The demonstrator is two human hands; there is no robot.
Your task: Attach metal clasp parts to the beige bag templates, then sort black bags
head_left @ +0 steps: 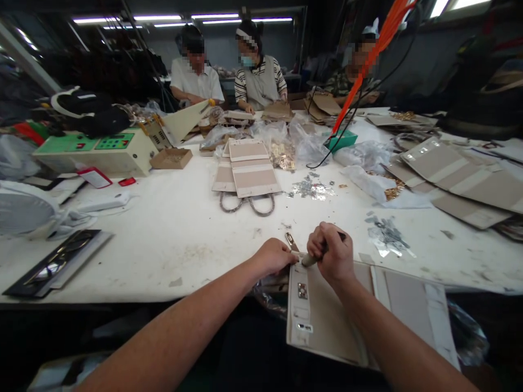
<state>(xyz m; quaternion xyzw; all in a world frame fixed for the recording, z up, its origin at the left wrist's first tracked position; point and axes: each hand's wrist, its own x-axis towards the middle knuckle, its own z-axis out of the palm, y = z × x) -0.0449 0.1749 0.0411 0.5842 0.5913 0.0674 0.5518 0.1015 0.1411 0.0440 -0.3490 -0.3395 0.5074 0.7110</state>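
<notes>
A beige bag panel (339, 310) lies at the table's front edge, its near part jutting over the edge. My left hand (274, 257) is closed, fingertips pinching the panel's upper left corner. In a fist, my right hand (333, 251) grips a short, thick tool (310, 259) with a greyish end and a dark end. The greyish end meets the panel close to my left fingertips; its exact kind is unclear. Down the panel's left strip sit a metal fitting (302, 291) and a small metal plate (304, 328). A gold-coloured metal piece (291, 242) lies just beyond my left hand.
Silver metal plates (388, 237) lie right of my hands, another pile (312, 188) farther back. A bag piece with handles (255, 169) rests mid-table. Panels (469, 174) are stacked right. At left are a machine (93, 152) and glasses (53, 264). Three people sit opposite.
</notes>
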